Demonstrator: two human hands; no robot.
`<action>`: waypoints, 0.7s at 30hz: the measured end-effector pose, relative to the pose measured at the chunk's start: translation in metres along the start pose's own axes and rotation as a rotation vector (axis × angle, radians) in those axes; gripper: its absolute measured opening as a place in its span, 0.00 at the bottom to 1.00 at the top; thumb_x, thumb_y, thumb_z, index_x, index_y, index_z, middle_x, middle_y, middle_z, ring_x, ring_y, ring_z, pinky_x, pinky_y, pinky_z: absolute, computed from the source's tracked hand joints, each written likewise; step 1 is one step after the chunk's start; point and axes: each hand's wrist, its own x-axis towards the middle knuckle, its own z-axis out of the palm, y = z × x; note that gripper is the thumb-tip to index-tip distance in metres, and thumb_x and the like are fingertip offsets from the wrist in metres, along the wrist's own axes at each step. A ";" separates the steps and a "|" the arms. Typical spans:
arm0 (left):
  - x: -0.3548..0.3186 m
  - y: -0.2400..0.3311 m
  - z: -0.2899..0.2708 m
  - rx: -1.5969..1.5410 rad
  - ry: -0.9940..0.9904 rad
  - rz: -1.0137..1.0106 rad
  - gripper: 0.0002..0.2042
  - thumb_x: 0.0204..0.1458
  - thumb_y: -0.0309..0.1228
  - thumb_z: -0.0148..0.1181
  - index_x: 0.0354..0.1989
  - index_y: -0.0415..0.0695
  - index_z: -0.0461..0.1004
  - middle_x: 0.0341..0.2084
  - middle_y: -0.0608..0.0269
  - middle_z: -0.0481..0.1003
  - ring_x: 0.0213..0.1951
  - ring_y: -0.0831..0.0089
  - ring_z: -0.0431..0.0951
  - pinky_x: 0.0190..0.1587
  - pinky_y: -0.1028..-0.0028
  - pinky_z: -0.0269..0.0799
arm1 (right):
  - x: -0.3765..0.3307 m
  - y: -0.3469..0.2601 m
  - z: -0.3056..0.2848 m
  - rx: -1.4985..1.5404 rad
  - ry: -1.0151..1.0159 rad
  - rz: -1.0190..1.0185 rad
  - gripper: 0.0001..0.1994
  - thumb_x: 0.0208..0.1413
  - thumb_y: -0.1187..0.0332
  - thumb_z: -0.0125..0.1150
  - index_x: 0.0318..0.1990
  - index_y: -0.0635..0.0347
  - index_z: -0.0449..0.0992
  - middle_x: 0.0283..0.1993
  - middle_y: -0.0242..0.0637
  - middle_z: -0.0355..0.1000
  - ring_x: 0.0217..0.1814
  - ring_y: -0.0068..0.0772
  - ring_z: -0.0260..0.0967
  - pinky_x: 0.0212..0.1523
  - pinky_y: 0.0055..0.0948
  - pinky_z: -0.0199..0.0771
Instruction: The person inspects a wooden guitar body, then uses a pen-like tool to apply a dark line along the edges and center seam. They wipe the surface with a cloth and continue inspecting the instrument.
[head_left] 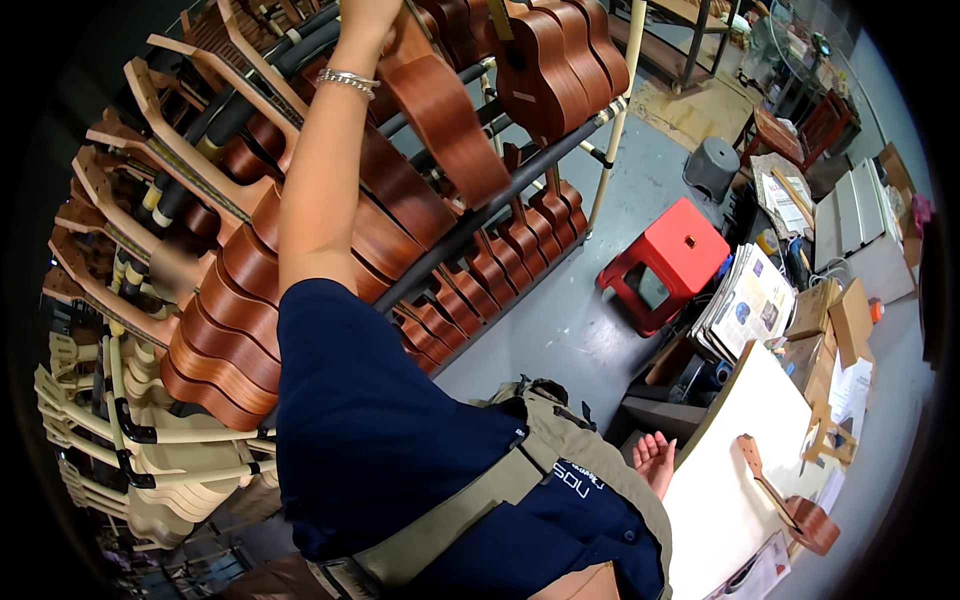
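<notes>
Floor (pixel 520 325): grey, right of the rack (pixel 545 163).
Left hand (pixel 368 14): at the rack's top, partly out of view, at 1 brown uke (pixel 440 125); cannot tell if it grips.
Uke: tilted at the rack's upper tier, among others.
Right hand (pixel 655 460): half-open, fingers curled, well apart from the rack, near the white table (pixel 715 490).
Red stool (pixel 685 245): between rack and table.
Small uke (pixel 812 525): on the table, far right of the rack.
</notes>
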 end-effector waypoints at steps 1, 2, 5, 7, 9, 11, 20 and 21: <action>-0.002 -0.005 -0.005 0.015 -0.022 -0.049 0.15 0.57 0.31 0.48 0.48 0.37 0.56 0.29 0.59 0.68 0.23 0.70 0.70 0.26 0.72 0.69 | 0.002 -0.001 0.003 -0.008 0.004 0.002 0.21 0.61 0.48 0.46 0.42 0.58 0.73 0.37 0.37 0.75 0.41 0.32 0.73 0.46 0.33 0.72; 0.002 -0.025 -0.008 0.046 -0.045 -0.141 0.16 0.57 0.32 0.49 0.49 0.36 0.56 0.29 0.57 0.68 0.23 0.69 0.70 0.25 0.72 0.69 | 0.003 -0.002 0.005 -0.016 0.009 0.004 0.21 0.61 0.48 0.46 0.42 0.58 0.73 0.37 0.37 0.75 0.41 0.32 0.73 0.45 0.33 0.72; 0.006 -0.073 -0.023 0.091 -0.046 -0.029 0.24 0.53 0.36 0.55 0.47 0.29 0.55 0.25 0.59 0.69 0.21 0.74 0.72 0.24 0.75 0.70 | 0.009 -0.005 0.014 -0.063 0.041 0.022 0.21 0.61 0.47 0.45 0.42 0.57 0.73 0.37 0.36 0.75 0.39 0.32 0.73 0.43 0.32 0.73; 0.005 -0.101 -0.026 0.136 -0.072 -0.062 0.23 0.52 0.33 0.55 0.43 0.26 0.52 0.26 0.53 0.70 0.23 0.72 0.74 0.27 0.76 0.73 | 0.011 -0.006 0.017 -0.057 0.046 0.022 0.21 0.61 0.48 0.45 0.42 0.57 0.73 0.37 0.36 0.75 0.39 0.32 0.74 0.42 0.32 0.74; 0.005 -0.116 -0.034 0.207 -0.090 -0.248 0.23 0.51 0.32 0.54 0.43 0.25 0.52 0.24 0.54 0.71 0.23 0.72 0.74 0.26 0.75 0.73 | 0.011 -0.008 0.022 -0.056 0.041 0.017 0.21 0.61 0.48 0.45 0.42 0.57 0.73 0.37 0.36 0.75 0.39 0.32 0.74 0.43 0.32 0.74; -0.002 -0.114 -0.031 0.175 -0.080 -0.295 0.25 0.51 0.34 0.53 0.43 0.23 0.53 0.23 0.51 0.71 0.24 0.65 0.76 0.29 0.71 0.74 | 0.010 -0.010 0.025 -0.055 0.063 0.014 0.20 0.62 0.49 0.45 0.41 0.56 0.73 0.37 0.36 0.76 0.39 0.32 0.74 0.43 0.32 0.74; -0.012 -0.111 -0.040 1.362 0.251 0.129 0.42 0.45 0.49 0.58 0.61 0.29 0.50 0.56 0.42 0.55 0.52 0.47 0.57 0.53 0.50 0.51 | 0.020 -0.003 0.034 -0.025 0.067 0.042 0.20 0.61 0.49 0.46 0.42 0.56 0.73 0.37 0.36 0.75 0.40 0.32 0.74 0.43 0.32 0.74; -0.011 -0.098 -0.029 1.367 0.288 0.178 0.43 0.45 0.48 0.61 0.61 0.30 0.49 0.57 0.42 0.53 0.53 0.46 0.56 0.53 0.49 0.50 | 0.020 -0.002 0.034 -0.011 0.066 0.037 0.20 0.61 0.49 0.46 0.42 0.56 0.73 0.37 0.36 0.75 0.40 0.32 0.73 0.43 0.32 0.73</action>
